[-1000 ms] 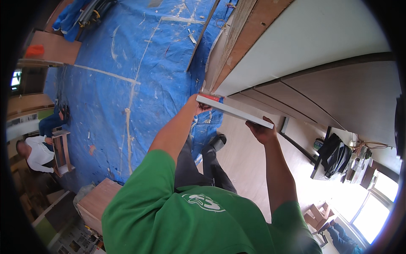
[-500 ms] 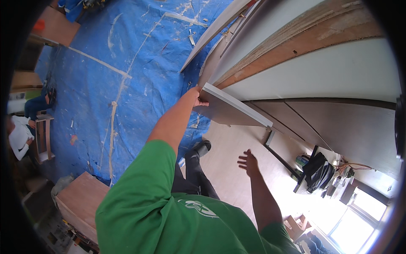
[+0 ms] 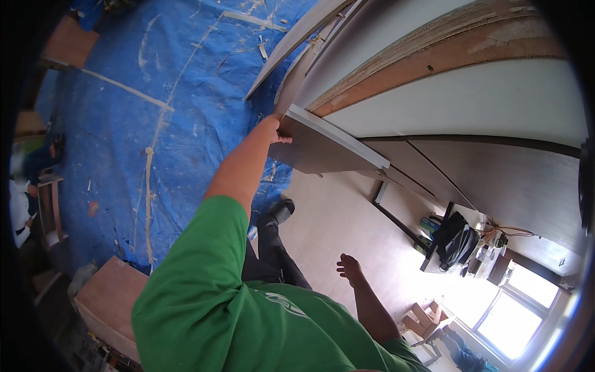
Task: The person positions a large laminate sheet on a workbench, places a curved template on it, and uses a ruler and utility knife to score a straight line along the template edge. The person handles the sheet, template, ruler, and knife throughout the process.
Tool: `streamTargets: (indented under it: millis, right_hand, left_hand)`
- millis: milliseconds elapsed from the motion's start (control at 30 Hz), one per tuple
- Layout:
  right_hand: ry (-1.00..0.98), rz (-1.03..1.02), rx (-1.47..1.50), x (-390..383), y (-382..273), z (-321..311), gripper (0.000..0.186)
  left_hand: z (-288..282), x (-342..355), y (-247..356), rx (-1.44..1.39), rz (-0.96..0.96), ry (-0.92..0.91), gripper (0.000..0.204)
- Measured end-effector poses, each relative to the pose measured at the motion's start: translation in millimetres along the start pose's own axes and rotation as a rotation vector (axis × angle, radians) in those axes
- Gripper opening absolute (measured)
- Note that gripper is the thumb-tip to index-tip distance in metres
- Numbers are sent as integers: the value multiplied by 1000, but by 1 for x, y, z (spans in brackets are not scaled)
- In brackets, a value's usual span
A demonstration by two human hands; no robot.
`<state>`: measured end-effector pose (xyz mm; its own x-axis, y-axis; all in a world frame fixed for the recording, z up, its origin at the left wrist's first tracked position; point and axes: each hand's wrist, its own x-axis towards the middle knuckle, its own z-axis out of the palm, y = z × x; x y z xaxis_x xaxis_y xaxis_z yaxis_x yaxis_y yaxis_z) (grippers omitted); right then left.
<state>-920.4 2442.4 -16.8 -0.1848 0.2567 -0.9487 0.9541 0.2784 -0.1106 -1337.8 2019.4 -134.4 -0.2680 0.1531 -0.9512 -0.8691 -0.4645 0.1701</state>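
Note:
A flat brown panel with a pale edge, like a cabinet door [image 3: 316, 147], juts out from the row of brown cabinet fronts [image 3: 496, 173] at the right. Its far left end is in the grip of my left hand [image 3: 279, 131], thumb on the brown face and the other fingers hidden behind it. My right hand [image 3: 351, 269] hangs in the air over the pale floor, touching nothing. Its fingers are apart and slightly bent.
Blue sheeting [image 3: 204, 111] with tape strips covers the floor at left. A wooden box [image 3: 114, 288] stands at lower left. Loose boards [image 3: 297, 46] lean at the top. A black bag [image 3: 455, 239] lies at right, near a bright window [image 3: 511, 316]. A person in white [image 3: 20, 211] is at far left.
My right hand has dropped back toward my body, its fingers a little more bent. My left hand keeps its hold on the cabinet door, and slightly more of the brown face shows.

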Motion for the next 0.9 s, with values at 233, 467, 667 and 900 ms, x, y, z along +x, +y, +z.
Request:
streamTargets:
  millis: [233, 467, 667, 900]
  right_hand:
    - [-17, -93, 2, -15, -29, 13, 41]
    - [-92, -170, 80, -9, 1, -1, 39]
    - [-31, -111, 126, -6, 42, -22, 37]
    - [-38, -449, -493, 69, 102, -51, 37]
  left_hand:
    - [-25, 17, -11, -80, 79, -112, 79]
    - [-66, -1, -92, 17, 132, -94, 94]
    - [-218, -4, -276, 1704, 342, 123, 55]
    - [-242, -147, -275, 1374, -35, -34, 47]
